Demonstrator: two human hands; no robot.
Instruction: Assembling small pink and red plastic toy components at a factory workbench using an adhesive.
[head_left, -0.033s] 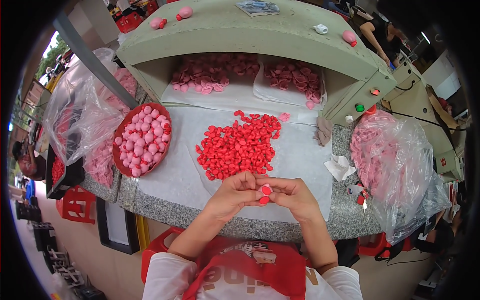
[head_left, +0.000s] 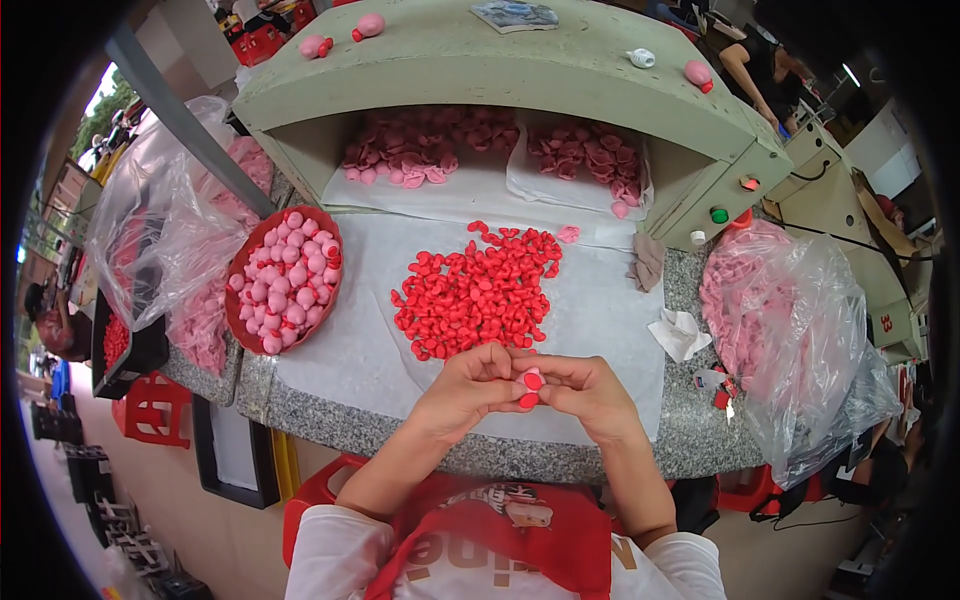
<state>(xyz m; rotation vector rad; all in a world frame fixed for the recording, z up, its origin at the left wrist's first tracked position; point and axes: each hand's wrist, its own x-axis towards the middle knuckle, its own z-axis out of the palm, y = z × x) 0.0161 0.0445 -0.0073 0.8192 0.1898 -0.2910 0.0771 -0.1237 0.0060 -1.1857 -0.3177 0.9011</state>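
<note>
My left hand (head_left: 472,392) and my right hand (head_left: 583,394) meet just above the near edge of the white sheet (head_left: 610,330). Between their closed fingertips they pinch a small pink piece with two red rounded ends (head_left: 530,390); the fingers hide much of it. Right beyond my hands lies a wide heap of small curved red pieces (head_left: 475,295). To the left stands a red-brown basket (head_left: 337,285) full of round pink pieces with red parts (head_left: 283,277).
A pale green metal housing (head_left: 500,75) spans the back, with pink soft pieces (head_left: 400,150) inside its opening. Clear plastic bags (head_left: 815,330) of pink pieces stand at the right and left. A crumpled tissue (head_left: 680,335) and a brown cloth (head_left: 647,262) lie at the right.
</note>
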